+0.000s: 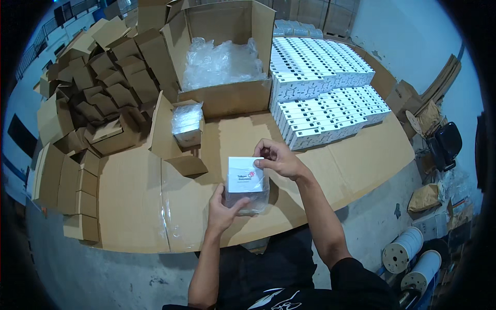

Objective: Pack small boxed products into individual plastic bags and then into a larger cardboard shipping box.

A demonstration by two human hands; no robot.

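A flat white box (242, 171) with a small red mark sits partly inside a clear plastic bag (253, 205), close to the table's front edge. My left hand (223, 211) grips the bag by its lower left side, thumb across the front. My right hand (279, 159) pinches the box's upper right corner, its other fingers curled. Just beyond, to the left, stands an open cardboard carton (161, 126) with plastic-wrapped boxes (187, 124) in it.
A large carton (227, 98) of clear plastic bags (222, 64) stands at the back. Stacked white boxes (325, 124) fill the right side; folded cardboard cartons (111, 85) pile up on the left. Cable spools (403, 250) lie on the floor at lower right.
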